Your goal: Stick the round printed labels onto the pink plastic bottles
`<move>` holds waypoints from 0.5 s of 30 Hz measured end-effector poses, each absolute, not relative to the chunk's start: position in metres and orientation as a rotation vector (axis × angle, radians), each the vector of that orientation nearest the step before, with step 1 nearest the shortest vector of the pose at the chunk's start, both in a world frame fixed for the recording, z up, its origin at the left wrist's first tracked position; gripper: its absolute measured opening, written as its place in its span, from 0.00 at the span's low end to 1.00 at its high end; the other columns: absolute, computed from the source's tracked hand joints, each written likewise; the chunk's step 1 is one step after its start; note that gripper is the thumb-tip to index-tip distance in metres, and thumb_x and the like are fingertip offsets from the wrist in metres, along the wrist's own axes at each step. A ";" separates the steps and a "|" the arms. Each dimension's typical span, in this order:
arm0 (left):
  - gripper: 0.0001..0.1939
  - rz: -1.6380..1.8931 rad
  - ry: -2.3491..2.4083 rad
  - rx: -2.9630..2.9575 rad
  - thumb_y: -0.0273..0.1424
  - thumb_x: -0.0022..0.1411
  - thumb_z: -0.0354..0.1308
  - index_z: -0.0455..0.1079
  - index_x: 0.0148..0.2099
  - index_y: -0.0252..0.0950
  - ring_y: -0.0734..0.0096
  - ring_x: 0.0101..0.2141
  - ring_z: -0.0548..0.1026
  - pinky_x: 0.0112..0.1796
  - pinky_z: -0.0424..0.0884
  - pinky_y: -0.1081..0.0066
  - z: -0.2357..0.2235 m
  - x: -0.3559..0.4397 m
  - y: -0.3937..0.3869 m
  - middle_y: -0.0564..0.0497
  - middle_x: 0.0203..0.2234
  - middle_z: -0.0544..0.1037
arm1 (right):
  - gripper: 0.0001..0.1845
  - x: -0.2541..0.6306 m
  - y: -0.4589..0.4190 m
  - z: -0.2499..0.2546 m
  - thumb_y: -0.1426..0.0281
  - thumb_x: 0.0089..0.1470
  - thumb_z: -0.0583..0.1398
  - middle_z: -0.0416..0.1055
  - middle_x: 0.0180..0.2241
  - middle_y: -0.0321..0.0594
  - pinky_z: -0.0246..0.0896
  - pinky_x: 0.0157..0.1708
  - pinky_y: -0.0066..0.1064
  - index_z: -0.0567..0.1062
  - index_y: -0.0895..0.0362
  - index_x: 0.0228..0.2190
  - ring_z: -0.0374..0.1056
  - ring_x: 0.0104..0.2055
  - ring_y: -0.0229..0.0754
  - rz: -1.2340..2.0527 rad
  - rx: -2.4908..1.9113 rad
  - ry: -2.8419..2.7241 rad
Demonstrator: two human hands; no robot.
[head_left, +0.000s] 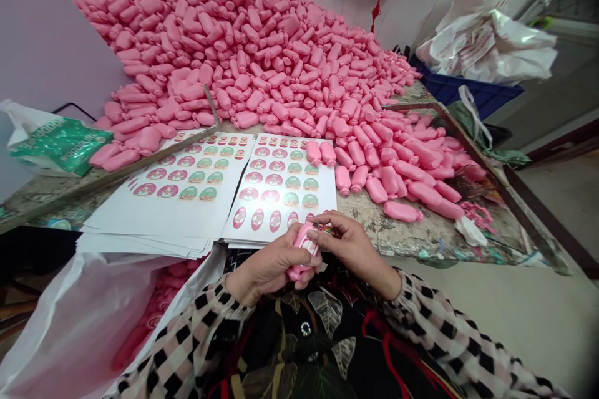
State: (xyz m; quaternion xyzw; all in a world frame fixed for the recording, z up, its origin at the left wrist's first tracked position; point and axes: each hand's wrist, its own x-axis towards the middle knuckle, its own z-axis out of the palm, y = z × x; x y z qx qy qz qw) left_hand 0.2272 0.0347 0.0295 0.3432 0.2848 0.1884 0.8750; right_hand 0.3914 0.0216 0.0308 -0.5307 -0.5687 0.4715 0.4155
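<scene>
Close to my body, just past the table's front edge, my left hand (274, 262) is wrapped round a small pink plastic bottle (304, 238). A pale, partly hidden label shows on the side of the bottle facing up. The thumb and fingers of my right hand (350, 246) close on the bottle's upper right side, at the label's edge. Right behind the hands lies a stack of sticker sheets (281, 196) with rows of magenta, green and red labels. A second stack of sticker sheets (182, 199) lies to its left, partly fanned out.
A huge heap of pink bottles (224, 43) covers the back of the worn table (365, 224). More loose bottles (402, 168) spread right, bordered by a wooden strip (505, 199). Below left hangs a white sack (88, 312) with pink pieces. A blue crate (468, 90) stands back right.
</scene>
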 end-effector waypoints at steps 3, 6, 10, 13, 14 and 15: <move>0.22 0.373 0.624 0.708 0.21 0.49 0.55 0.49 0.42 0.42 0.83 0.14 0.61 0.15 0.55 0.80 0.031 0.225 0.036 0.59 0.23 0.68 | 0.15 0.394 0.025 0.031 0.61 0.45 0.64 0.71 0.34 0.37 0.59 0.37 0.31 0.75 0.57 0.34 0.65 0.34 0.37 1.427 -1.320 -1.292; 0.22 0.406 0.646 0.705 0.21 0.49 0.57 0.50 0.42 0.42 0.83 0.15 0.62 0.16 0.56 0.80 0.033 0.221 0.040 0.56 0.26 0.70 | 0.15 0.397 0.028 0.031 0.62 0.41 0.66 0.69 0.29 0.33 0.57 0.32 0.28 0.72 0.57 0.31 0.62 0.30 0.34 1.564 -1.251 -1.138; 0.14 0.550 0.545 0.671 0.32 0.57 0.55 0.54 0.43 0.39 0.77 0.21 0.69 0.22 0.65 0.75 0.032 0.215 0.047 0.50 0.31 0.73 | 0.14 0.399 0.029 0.034 0.65 0.40 0.67 0.67 0.26 0.31 0.54 0.29 0.25 0.72 0.57 0.29 0.60 0.28 0.32 1.546 -1.205 -0.938; 0.13 0.654 0.496 0.620 0.40 0.63 0.47 0.58 0.44 0.36 0.73 0.25 0.71 0.27 0.69 0.71 0.030 0.214 0.050 0.45 0.34 0.73 | 0.14 0.398 0.029 0.036 0.64 0.42 0.66 0.66 0.24 0.31 0.51 0.25 0.25 0.73 0.57 0.31 0.57 0.25 0.31 1.521 -1.223 -0.832; 0.13 0.681 0.500 0.617 0.39 0.64 0.46 0.59 0.44 0.35 0.73 0.26 0.71 0.27 0.69 0.71 0.029 0.215 0.051 0.45 0.34 0.73 | 0.14 0.397 0.029 0.037 0.64 0.42 0.65 0.65 0.24 0.31 0.49 0.24 0.25 0.73 0.57 0.32 0.56 0.24 0.31 1.513 -1.224 -0.811; 0.12 0.706 0.511 0.623 0.38 0.65 0.46 0.60 0.44 0.35 0.74 0.26 0.71 0.28 0.69 0.71 0.029 0.216 0.050 0.45 0.34 0.73 | 0.14 0.396 0.028 0.037 0.64 0.43 0.65 0.65 0.23 0.31 0.48 0.23 0.25 0.73 0.57 0.32 0.56 0.23 0.30 1.507 -1.218 -0.797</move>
